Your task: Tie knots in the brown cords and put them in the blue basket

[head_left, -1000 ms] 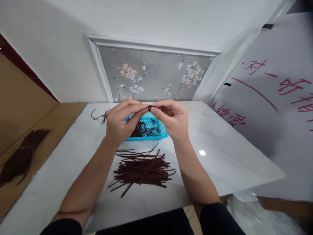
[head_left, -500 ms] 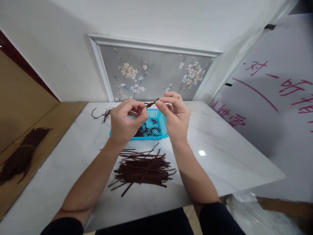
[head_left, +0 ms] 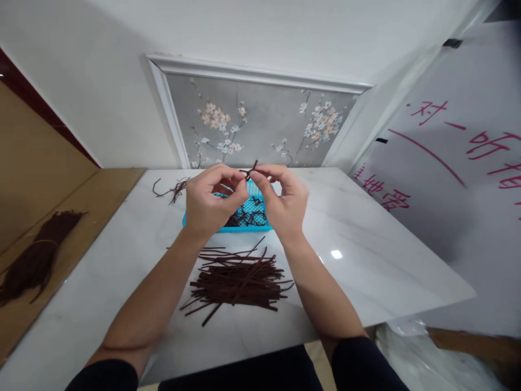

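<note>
The left hand [head_left: 214, 203] and the right hand [head_left: 280, 198] are raised side by side above the table [head_left: 366, 260], fingertips meeting. Both are pinched narrow on one short brown strip [head_left: 249, 172], thumb against forefinger on each side, and a stub of the strip sticks up between them. The other fingers curl loosely.

Half a second ago the right hand stood further right with its fingers spread higher and the strip lay flatter; now the hands have closed in and the strip's end points upward.

Right behind and below the hands sits a blue basket [head_left: 260, 206] with dark knotted pieces inside. Nearer the body lies a loose pile of brown strips [head_left: 236, 282], just apart from the basket. A few stray strips [head_left: 171, 189] lie at the table's far left corner. On the brown floor to the left lies a dark bundle [head_left: 35, 260].

The table's right half is bare marble out to its edge, and its near edge lies close to the person's dark sleeves [head_left: 366, 364].
</note>
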Action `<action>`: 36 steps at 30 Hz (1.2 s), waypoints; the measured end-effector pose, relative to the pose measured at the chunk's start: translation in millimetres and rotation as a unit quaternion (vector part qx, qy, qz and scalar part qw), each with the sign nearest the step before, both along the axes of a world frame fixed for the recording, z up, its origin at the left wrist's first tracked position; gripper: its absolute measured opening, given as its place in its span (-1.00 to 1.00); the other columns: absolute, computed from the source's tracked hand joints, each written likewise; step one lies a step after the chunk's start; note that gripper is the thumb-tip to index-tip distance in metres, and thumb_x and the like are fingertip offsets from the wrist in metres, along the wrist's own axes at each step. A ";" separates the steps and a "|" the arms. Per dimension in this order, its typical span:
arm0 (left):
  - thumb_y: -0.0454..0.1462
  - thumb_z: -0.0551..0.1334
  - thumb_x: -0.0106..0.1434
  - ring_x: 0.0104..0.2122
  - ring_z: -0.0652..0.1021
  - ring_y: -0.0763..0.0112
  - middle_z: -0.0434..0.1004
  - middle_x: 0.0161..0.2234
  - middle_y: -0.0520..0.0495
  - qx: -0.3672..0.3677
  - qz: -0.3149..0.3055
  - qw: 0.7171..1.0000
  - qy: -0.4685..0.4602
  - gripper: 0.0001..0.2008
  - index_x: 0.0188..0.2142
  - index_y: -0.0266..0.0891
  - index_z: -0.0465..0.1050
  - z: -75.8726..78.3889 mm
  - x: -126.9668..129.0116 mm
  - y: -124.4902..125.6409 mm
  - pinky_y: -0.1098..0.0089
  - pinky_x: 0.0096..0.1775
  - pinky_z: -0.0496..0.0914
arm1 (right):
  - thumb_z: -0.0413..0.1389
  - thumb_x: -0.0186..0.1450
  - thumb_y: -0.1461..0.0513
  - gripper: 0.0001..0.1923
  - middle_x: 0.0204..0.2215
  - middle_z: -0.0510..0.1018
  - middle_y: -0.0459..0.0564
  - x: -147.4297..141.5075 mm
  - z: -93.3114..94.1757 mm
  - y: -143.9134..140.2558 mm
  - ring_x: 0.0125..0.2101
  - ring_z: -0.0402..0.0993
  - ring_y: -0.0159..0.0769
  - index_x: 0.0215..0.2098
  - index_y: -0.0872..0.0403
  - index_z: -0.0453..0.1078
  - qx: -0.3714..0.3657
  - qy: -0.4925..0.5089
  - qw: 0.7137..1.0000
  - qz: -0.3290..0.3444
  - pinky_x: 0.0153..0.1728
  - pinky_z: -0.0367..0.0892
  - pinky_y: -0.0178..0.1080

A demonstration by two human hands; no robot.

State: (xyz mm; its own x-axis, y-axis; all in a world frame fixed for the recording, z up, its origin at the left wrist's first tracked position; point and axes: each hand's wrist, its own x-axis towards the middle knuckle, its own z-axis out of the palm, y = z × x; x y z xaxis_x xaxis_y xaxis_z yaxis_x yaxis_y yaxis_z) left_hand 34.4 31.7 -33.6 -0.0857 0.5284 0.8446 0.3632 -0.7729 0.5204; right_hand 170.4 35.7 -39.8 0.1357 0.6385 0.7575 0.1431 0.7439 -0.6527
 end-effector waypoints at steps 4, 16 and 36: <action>-0.34 0.26 0.14 -0.54 0.47 0.57 0.49 -0.49 0.07 0.004 0.010 1.000 0.010 -0.97 -0.43 -0.23 0.46 -1.4 -0.9 0.1 0.54 -0.48 0.45 | 0.19 0.30 0.12 -0.88 -0.33 0.64 -0.09 -9.3 -3.7 -1.7 -0.30 0.50 -0.31 -0.29 -0.03 0.54 -0.059 0.039 0.997 0.007 -0.18 0.36 -0.18; -0.17 0.08 0.42 -0.51 0.46 0.50 0.42 -0.52 0.03 0.020 0.108 0.989 0.094 -0.71 -0.41 -0.21 0.37 -16.9 0.8 16.0 0.44 -0.41 0.32 | 0.16 0.33 0.12 -0.86 -0.43 0.56 -0.12 -11.0 -10.5 8.4 -0.39 0.45 -0.37 -0.31 0.00 0.48 -0.051 0.005 0.999 0.017 -0.28 0.34 -0.26; -0.06 0.07 0.43 -0.62 0.37 0.54 0.32 -0.61 0.10 -0.052 0.032 0.997 -0.048 -0.64 -0.45 -0.18 0.28 -30.1 9.0 24.2 0.45 -0.50 0.27 | 0.12 0.35 0.04 -0.77 -0.43 0.52 -0.10 -13.7 -14.7 17.0 -0.40 0.38 -0.36 -0.33 0.01 0.43 -0.077 -0.017 0.997 0.003 -0.33 0.28 -0.25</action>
State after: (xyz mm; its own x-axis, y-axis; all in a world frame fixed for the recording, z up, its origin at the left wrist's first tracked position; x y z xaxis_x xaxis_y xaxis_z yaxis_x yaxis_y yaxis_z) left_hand 43.5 55.9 -63.8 -0.2000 0.6031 0.7722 0.3541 -0.6904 0.6309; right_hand 156.7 52.7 -54.5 0.1068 0.7489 0.6540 0.1633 0.6356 -0.7545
